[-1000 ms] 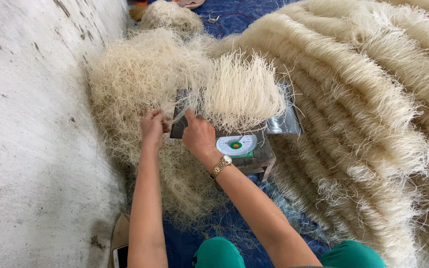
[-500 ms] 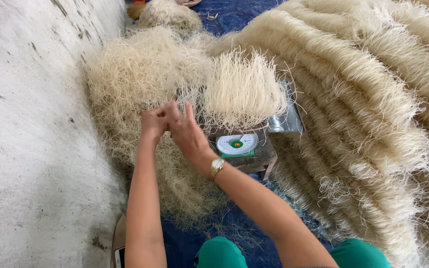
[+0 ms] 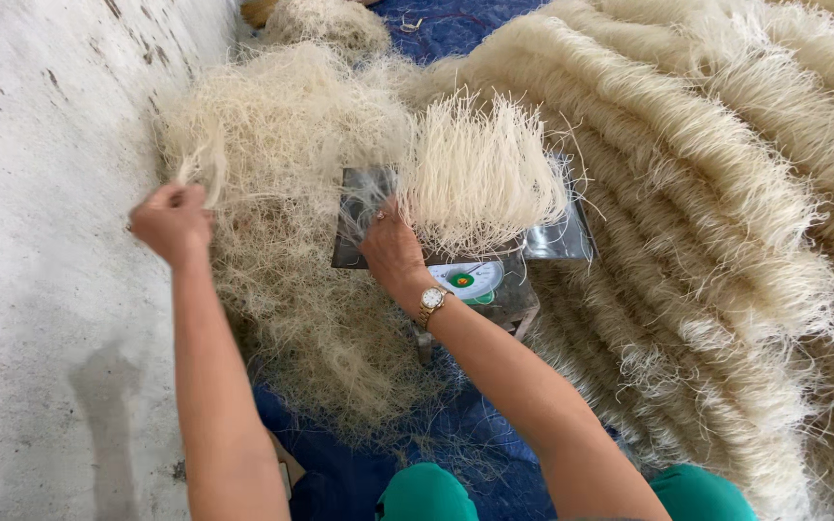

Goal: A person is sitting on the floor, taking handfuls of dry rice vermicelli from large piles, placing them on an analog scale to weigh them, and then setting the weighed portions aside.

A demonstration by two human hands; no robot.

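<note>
A small dial scale (image 3: 480,289) with a metal tray (image 3: 557,241) stands on a blue tarp. A bundle of pale dried noodle strands (image 3: 485,174) lies across the tray. My right hand (image 3: 393,246), with a gold wristwatch, rests on the bundle's near left end and presses on it. My left hand (image 3: 171,220) is raised to the left, closed on a small tuft of strands (image 3: 200,169) lifted over the loose tangled noodle heap (image 3: 282,203).
Long folded rows of noodles (image 3: 726,193) fill the right side. A rough white wall (image 3: 41,241) stands at the left. Blue tarp (image 3: 446,444) shows near my green-clad knees (image 3: 427,494). Another noodle clump (image 3: 325,21) lies at the far top.
My left hand has pulled away from the tray toward the left with a tuft of strands. My right hand stayed on the bundle on the scale.
</note>
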